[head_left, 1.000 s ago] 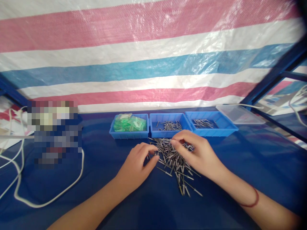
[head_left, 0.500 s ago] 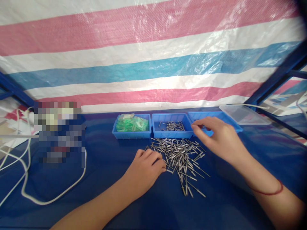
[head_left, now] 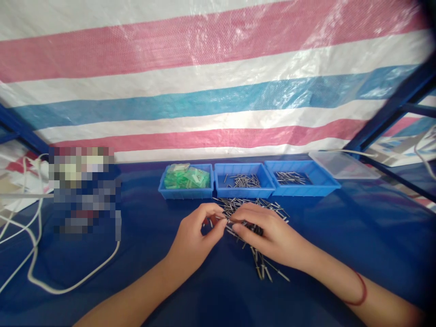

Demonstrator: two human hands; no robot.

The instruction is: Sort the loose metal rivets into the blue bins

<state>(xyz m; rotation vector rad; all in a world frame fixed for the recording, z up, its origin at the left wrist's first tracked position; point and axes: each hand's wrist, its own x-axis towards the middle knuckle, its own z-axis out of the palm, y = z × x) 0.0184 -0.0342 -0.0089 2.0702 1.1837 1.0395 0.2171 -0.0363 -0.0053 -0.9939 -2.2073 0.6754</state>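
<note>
Metal pins (head_left: 238, 203): rivet-like, thin shafts, loose in a pile on the blue bench (head_left: 143, 218), just in front of the bins and partly under the right hand.
Single pin (head_left: 221, 217): at the left fingertips, above the pile's left side.
Bins: three in a row. Left bin (head_left: 185, 194) has green packets (head_left: 187, 177); middle bin (head_left: 243, 190) and right bin (head_left: 308, 190) each carry some pins.
Slip risk: the single pin could drop back among the others; cause would be a narrow shaft held by the tips only.
Scatter risk: pins at the pile's near edge could be knocked along the bench, should the right wrist dip or sweep.
Left hand (head_left: 199, 231): thumb and forefinger pinching the single pin, palm turned inward, forearm slanting in from lower left.
Right hand (head_left: 269, 227): low over the pile, fingers curled, tips almost meeting the left's; its knuckles hide any grip, so holding or not is unclear.
Red cord (head_left: 364, 290): around the right wrist.
</note>
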